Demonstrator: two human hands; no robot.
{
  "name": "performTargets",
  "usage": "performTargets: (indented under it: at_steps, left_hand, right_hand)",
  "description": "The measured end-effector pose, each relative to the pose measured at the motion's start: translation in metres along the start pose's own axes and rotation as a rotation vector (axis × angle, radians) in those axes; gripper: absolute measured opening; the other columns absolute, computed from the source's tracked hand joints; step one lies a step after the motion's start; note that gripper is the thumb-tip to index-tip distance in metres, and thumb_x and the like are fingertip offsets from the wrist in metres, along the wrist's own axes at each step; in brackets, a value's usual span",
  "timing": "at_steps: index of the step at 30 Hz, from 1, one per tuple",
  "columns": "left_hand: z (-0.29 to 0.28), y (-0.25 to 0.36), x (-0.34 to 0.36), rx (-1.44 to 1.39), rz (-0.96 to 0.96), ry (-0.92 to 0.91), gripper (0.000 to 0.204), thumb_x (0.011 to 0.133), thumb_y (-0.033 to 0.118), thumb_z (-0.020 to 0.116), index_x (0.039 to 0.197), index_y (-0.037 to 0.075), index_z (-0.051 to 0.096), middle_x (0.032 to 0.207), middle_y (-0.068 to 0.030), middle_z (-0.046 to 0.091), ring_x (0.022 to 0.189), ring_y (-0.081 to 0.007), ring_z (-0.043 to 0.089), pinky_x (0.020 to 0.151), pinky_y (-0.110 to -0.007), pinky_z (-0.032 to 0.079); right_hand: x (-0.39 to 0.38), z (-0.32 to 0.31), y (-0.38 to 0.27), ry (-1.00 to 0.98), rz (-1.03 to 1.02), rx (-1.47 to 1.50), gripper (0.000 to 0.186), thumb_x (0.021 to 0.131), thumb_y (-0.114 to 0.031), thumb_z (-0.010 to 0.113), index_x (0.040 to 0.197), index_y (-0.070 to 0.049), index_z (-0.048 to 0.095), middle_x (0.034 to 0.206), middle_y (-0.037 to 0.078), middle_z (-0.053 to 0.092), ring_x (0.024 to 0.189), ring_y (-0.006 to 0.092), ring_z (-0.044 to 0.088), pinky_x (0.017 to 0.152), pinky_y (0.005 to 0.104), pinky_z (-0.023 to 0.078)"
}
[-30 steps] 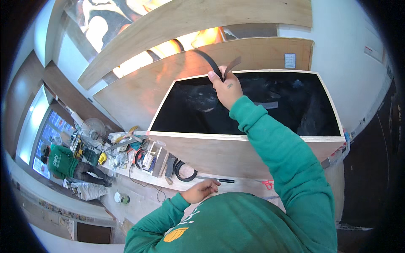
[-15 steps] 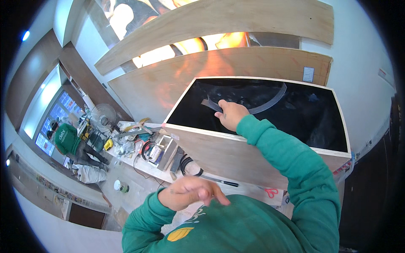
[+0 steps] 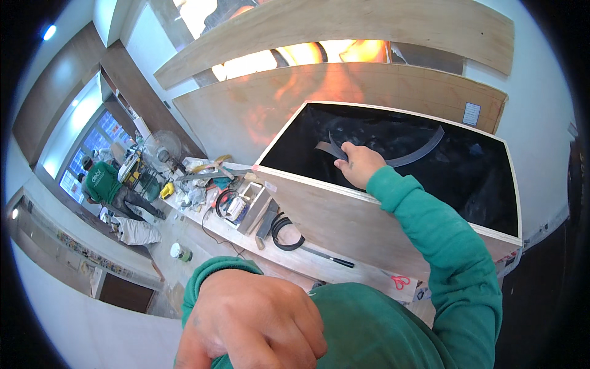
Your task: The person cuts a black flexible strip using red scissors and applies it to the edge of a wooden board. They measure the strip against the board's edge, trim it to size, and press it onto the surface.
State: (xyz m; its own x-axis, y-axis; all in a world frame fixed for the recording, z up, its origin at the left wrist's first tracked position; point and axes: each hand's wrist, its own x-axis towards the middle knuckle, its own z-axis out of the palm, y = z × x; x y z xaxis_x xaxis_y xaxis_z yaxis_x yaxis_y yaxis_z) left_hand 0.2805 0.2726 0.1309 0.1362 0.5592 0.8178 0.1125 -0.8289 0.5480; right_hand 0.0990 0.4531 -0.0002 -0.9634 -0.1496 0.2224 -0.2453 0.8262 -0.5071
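Note:
My right hand (image 3: 361, 165) is closed on a thin, flexible grey strip (image 3: 425, 151). The strip curves away to the right over the black surface inside a box-like wooden panel (image 3: 344, 212), and a short end pokes out left of my fingers. Along the panel runs a pale raised rim. Close to the camera, in front of my chest, my left hand (image 3: 264, 317) shows its back with the fingers curled down. Its fingertips and palm are hidden, so I cannot see whether anything is in it.
Red-handled scissors (image 3: 400, 281), a coiled black cable (image 3: 284, 236) and a crate of small items (image 3: 249, 208) lie on the low bench left of and below the panel. Brown boards (image 3: 424, 92) lean behind it. A co-worker in green (image 3: 104, 182) stands far left, near a fan (image 3: 165, 147).
My left hand has come nearer to the camera and turned its back up. My right hand keeps hold of the strip. The whole view has shifted slightly.

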Motion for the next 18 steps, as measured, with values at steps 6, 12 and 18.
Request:
performTargets:
  at_steps: [6, 12, 18]
  left_hand:
    - [0.006, -0.002, -0.005, -0.117, -0.015, 0.075, 0.064, 0.1, 0.056, 0.049, 0.118, -0.002, 0.069, 0.066, -0.0106, 0.063, 0.039, -0.0109, 0.043, 0.033, -0.025, 0.026]
    - [-0.008, 0.001, 0.009, -0.117, -0.057, 0.04, 0.06, 0.1, 0.057, 0.047, 0.113, 0.002, 0.066, 0.069, -0.0122, 0.062, 0.045, -0.0155, 0.047, 0.036, -0.027, 0.029]
    - [0.002, 0.002, 0.012, -0.075, 0.009, 0.082, 0.057, 0.101, 0.049, 0.052, 0.117, -0.004, 0.069, 0.06, -0.0069, 0.058, 0.038, -0.0101, 0.042, 0.032, -0.026, 0.024]
  right_hand:
    - [0.003, 0.001, -0.001, -0.045, -0.005, -0.011, 0.032, 0.095, -0.032, 0.061, 0.11, -0.004, 0.058, 0.098, 0.025, 0.068, 0.097, 0.0431, 0.065, 0.082, 0.0504, 0.05]
    - [0.003, -0.001, 0.003, -0.007, -0.011, -0.03, 0.03, 0.094, -0.029, 0.061, 0.105, -0.001, 0.058, 0.095, 0.024, 0.069, 0.092, 0.0427, 0.067, 0.081, 0.0506, 0.053]
    - [0.005, -0.001, 0.002, -0.013, -0.025, -0.01, 0.029, 0.093, -0.03, 0.062, 0.105, -0.003, 0.058, 0.095, 0.025, 0.069, 0.093, 0.0432, 0.066, 0.081, 0.0512, 0.052]
